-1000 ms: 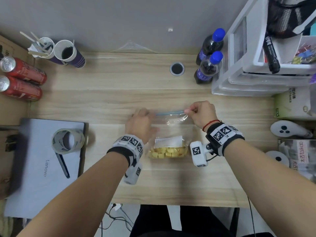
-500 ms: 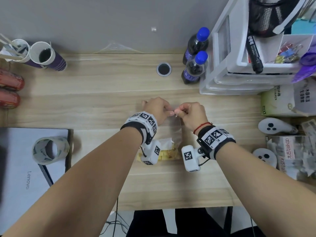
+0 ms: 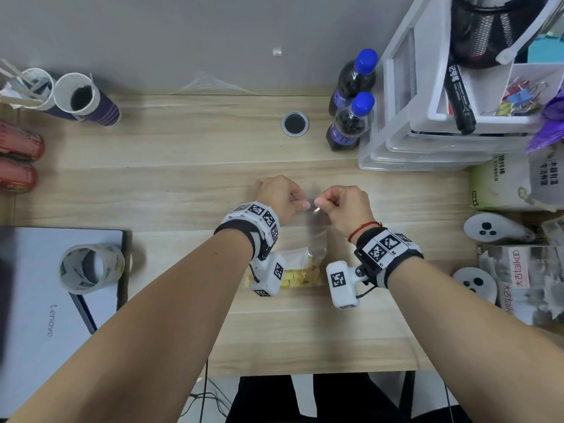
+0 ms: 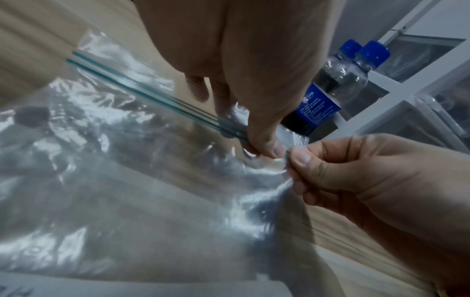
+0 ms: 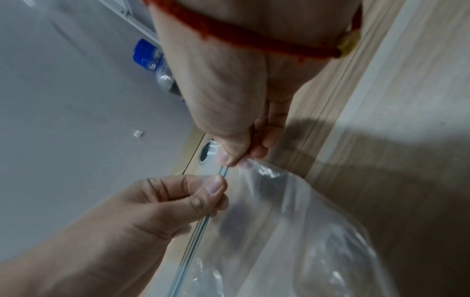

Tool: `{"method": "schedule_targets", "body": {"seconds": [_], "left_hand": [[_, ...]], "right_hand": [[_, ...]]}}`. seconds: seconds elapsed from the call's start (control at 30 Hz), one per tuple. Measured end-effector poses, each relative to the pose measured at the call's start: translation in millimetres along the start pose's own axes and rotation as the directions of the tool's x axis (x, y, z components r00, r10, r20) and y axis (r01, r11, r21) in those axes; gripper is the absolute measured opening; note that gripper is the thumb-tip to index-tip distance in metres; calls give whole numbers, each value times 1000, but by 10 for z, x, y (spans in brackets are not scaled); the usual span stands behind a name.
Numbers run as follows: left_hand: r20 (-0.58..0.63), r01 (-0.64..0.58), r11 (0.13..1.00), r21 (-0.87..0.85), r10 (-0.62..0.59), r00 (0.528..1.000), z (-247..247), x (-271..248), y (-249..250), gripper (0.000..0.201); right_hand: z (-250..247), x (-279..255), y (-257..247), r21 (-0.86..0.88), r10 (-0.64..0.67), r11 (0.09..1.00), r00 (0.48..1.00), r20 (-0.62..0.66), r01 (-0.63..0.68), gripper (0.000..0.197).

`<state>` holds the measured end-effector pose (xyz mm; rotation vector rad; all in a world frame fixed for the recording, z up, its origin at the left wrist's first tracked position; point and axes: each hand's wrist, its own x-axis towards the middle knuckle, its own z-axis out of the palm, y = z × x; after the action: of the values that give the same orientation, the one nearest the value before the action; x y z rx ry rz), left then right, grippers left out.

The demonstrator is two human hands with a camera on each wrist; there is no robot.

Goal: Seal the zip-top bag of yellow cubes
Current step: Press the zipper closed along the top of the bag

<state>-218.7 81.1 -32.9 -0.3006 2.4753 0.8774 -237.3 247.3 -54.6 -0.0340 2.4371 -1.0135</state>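
A clear zip-top bag (image 3: 317, 239) lies on the wooden desk (image 3: 183, 193), with yellow cubes (image 3: 297, 277) gathered at its near end beside a white label. Its teal zip strip (image 4: 152, 94) runs along the far edge. My left hand (image 3: 300, 204) pinches the strip between thumb and fingers near its right end. My right hand (image 3: 320, 203) pinches the strip's right corner, almost touching the left thumb. In the right wrist view the strip (image 5: 195, 237) passes through both pinches. The left wrist unit hides part of the cubes.
Two dark bottles with blue caps (image 3: 351, 123) and a white drawer unit (image 3: 427, 141) stand at the back right. A desk cable hole (image 3: 294, 123) lies behind the hands. A laptop (image 3: 55, 300) with a tape roll (image 3: 91, 267) sits left; paper cups (image 3: 85, 99), red cans (image 3: 18, 148) and white controllers (image 3: 491, 228) line the edges.
My left hand slid right along the zip strip from its left end until it met my right hand, which kept its pinch on the right corner. In the last half second little moved.
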Motion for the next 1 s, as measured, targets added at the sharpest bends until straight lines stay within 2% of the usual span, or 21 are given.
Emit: {"method": "schedule_targets", "body": {"seconds": [0.17,0.37,0.47,0.7,0.83,1.0], "left_hand": [[-30,-15,1000,-3,15,999,2,-18,-22,12],[21,-21,1000,-15,21,1000,-38,3,-88,16],[7,-22,1000,16,22,1000,-45,-2,-116,15],[-14,-3,1000,-15,2,1000,-20,-9,-120,10],[17,-52,998,19,51,999,-16,-29,-116,11],[7,-28,995,93,27,1000,-105,-59,-256,12]], "right_hand": [[33,7,-36,8,0,1000,1000,7,0,9],[16,3,2,-7,-5,1000,1000,10,5,9],[7,4,12,11,5,1000,1000,1,-5,8],[-7,3,-76,87,-25,996,992,121,15,7],[-2,16,-80,-36,-49,998,997,66,52,16],[14,-4,-31,11,-24,1000,999,35,24,12]]}}
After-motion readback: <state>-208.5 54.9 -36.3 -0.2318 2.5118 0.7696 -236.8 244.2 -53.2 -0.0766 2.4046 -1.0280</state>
